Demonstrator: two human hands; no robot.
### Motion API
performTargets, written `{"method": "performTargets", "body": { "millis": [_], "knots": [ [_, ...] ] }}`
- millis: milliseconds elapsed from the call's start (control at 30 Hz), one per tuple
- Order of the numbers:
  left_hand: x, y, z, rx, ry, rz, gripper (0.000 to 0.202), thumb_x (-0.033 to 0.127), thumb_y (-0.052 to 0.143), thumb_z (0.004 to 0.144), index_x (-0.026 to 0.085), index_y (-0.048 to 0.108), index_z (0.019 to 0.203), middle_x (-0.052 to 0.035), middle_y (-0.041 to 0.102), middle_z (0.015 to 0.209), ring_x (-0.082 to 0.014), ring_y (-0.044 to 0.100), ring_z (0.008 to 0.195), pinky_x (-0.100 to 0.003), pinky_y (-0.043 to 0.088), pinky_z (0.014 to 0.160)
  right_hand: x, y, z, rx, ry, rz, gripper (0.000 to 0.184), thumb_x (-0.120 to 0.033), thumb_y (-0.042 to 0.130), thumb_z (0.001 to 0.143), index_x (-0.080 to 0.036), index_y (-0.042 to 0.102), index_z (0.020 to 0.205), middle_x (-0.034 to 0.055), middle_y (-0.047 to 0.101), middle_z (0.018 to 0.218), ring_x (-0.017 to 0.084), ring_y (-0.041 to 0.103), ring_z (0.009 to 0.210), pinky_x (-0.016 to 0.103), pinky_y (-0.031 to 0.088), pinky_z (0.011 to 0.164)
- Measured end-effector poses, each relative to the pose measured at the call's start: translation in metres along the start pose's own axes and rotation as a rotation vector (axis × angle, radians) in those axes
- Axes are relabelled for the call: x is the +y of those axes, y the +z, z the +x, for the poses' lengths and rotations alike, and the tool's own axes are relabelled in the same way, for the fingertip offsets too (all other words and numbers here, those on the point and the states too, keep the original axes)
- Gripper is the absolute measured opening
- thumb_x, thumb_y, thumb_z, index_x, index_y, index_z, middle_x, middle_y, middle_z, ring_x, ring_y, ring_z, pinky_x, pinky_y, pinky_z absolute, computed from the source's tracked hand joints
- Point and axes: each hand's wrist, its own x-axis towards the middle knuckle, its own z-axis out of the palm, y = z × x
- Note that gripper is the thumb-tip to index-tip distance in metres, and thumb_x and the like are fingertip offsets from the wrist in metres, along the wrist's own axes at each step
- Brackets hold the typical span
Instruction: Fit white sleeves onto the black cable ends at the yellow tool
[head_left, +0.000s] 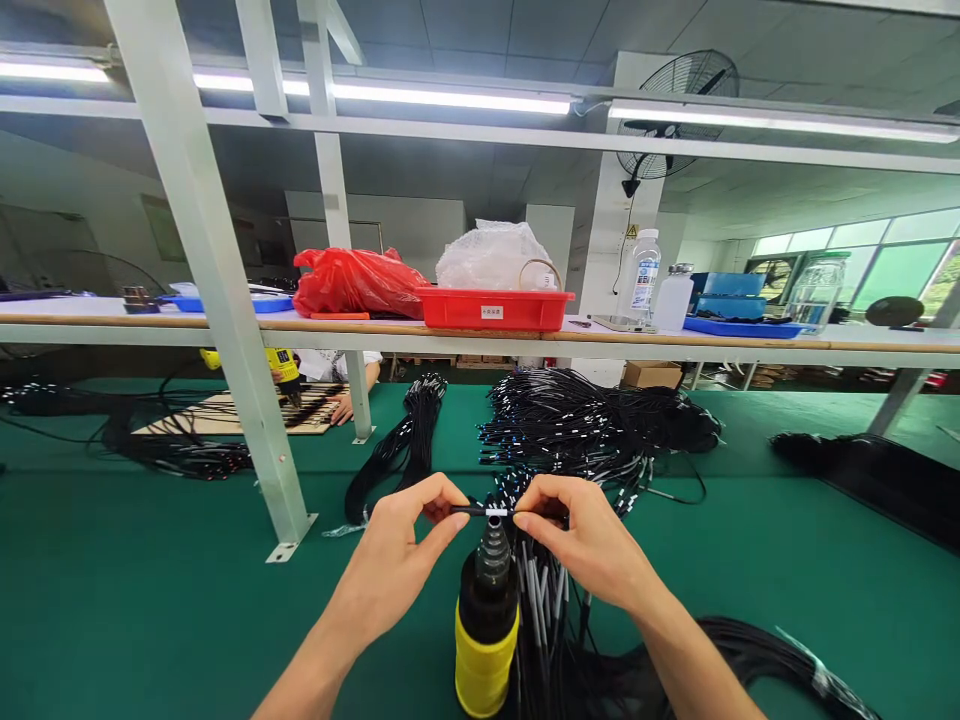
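Both hands pinch one thin black cable with a white sleeve (493,511), held level just above the black nozzle of a yellow heat gun (486,640) standing upright on the green mat. My left hand (401,555) grips the cable's left end. My right hand (581,535) grips it to the right of the white sleeve. Behind the hands lies a big heap of black cables with white sleeves (592,425).
A smaller cable bundle (401,445) lies left of the heap, more cables at the right (877,475) and bottom right. A white frame post (225,300) stands at left. The shelf holds a red tray (493,308), red bag, bottles. Another person's hand (343,405) works beyond the post.
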Motion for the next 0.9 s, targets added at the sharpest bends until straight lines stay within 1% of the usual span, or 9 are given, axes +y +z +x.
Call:
{"method": "performTargets", "body": {
  "millis": [133, 200, 300, 400, 500, 667, 733, 833, 900],
  "knots": [
    [0.001, 0.0003, -0.002, 0.014, 0.003, -0.008, 0.012, 0.033, 0.054, 0.088, 0.023, 0.056, 0.081, 0.0047, 0.056, 0.076, -0.0145, 0.05, 0.076, -0.024, 0.037, 0.068, 0.0, -0.0007, -0.0015, 0.001, 0.005, -0.011, 0.012, -0.02, 0.058, 0.082, -0.018, 0.063, 0.071, -0.0016, 0.064, 0.07, 0.012, 0.053, 0.065, 0.022, 0.036, 0.058],
    [0.0014, 0.0004, -0.0028, 0.0, -0.004, 0.0, 0.021, 0.038, 0.05, 0.09, 0.022, 0.054, 0.078, 0.0047, 0.054, 0.074, -0.0141, 0.048, 0.072, -0.024, 0.035, 0.063, -0.0009, -0.0014, -0.0023, -0.002, 0.005, -0.033, 0.016, -0.024, 0.057, 0.084, -0.018, 0.063, 0.071, -0.0013, 0.064, 0.071, 0.012, 0.053, 0.066, 0.023, 0.036, 0.059],
    [-0.0003, 0.0013, -0.0031, -0.005, -0.04, 0.041, 0.04, 0.049, 0.038, 0.094, 0.021, 0.047, 0.067, 0.0053, 0.047, 0.063, -0.0129, 0.041, 0.06, -0.024, 0.031, 0.056, -0.0021, -0.0019, -0.0031, -0.031, -0.01, -0.088, 0.027, -0.031, 0.051, 0.09, -0.018, 0.064, 0.07, -0.0024, 0.061, 0.065, 0.011, 0.048, 0.061, 0.024, 0.033, 0.058],
    [-0.0034, 0.0025, -0.0022, 0.002, -0.06, 0.081, 0.047, 0.053, 0.033, 0.094, 0.021, 0.042, 0.062, 0.0058, 0.042, 0.058, -0.0124, 0.037, 0.055, -0.025, 0.029, 0.054, -0.0021, -0.0009, -0.0032, -0.06, -0.032, -0.122, 0.034, -0.033, 0.046, 0.093, -0.019, 0.064, 0.068, -0.004, 0.056, 0.059, 0.01, 0.043, 0.056, 0.024, 0.029, 0.055],
    [-0.0043, 0.0025, -0.0016, 0.001, -0.036, 0.072, 0.042, 0.051, 0.036, 0.094, 0.021, 0.045, 0.065, 0.0054, 0.044, 0.062, -0.013, 0.039, 0.06, -0.024, 0.031, 0.056, -0.0013, 0.0013, -0.0023, -0.04, -0.035, -0.096, 0.031, -0.031, 0.048, 0.092, -0.018, 0.061, 0.068, -0.0039, 0.055, 0.061, 0.01, 0.042, 0.057, 0.024, 0.028, 0.054],
    [-0.0025, 0.0001, -0.0028, 0.021, 0.009, 0.016, 0.022, 0.042, 0.048, 0.092, 0.023, 0.051, 0.081, 0.0051, 0.052, 0.078, -0.0139, 0.047, 0.075, -0.023, 0.036, 0.068, -0.0022, 0.0033, -0.0006, -0.007, -0.038, -0.027, 0.018, -0.024, 0.054, 0.087, -0.018, 0.057, 0.07, -0.0026, 0.059, 0.067, 0.011, 0.048, 0.063, 0.022, 0.032, 0.056],
    [-0.0026, -0.0002, -0.0031, -0.001, -0.012, 0.013, 0.025, 0.045, 0.046, 0.092, 0.023, 0.051, 0.081, 0.005, 0.052, 0.076, -0.014, 0.046, 0.074, -0.023, 0.035, 0.065, -0.003, 0.003, -0.0005, -0.007, -0.041, -0.009, 0.017, -0.022, 0.055, 0.086, -0.018, 0.057, 0.069, -0.0027, 0.059, 0.067, 0.011, 0.049, 0.064, 0.022, 0.033, 0.057],
    [-0.0037, 0.0008, -0.0031, -0.057, -0.04, 0.016, 0.039, 0.05, 0.035, 0.095, 0.022, 0.049, 0.071, 0.0047, 0.048, 0.067, -0.0141, 0.045, 0.068, -0.024, 0.034, 0.061, -0.0033, 0.0019, -0.0016, -0.027, -0.054, 0.014, 0.019, -0.023, 0.054, 0.087, -0.018, 0.057, 0.069, -0.0029, 0.059, 0.068, 0.011, 0.049, 0.064, 0.022, 0.035, 0.059],
    [-0.0045, 0.002, -0.0029, -0.068, -0.05, 0.022, 0.045, 0.052, 0.031, 0.095, 0.021, 0.047, 0.066, 0.0047, 0.047, 0.063, -0.0136, 0.044, 0.063, -0.024, 0.033, 0.06, -0.003, 0.0007, -0.0031, -0.046, -0.061, 0.006, 0.019, -0.025, 0.054, 0.088, -0.018, 0.058, 0.071, -0.0028, 0.061, 0.069, 0.011, 0.05, 0.065, 0.022, 0.036, 0.059]
  ]
}}
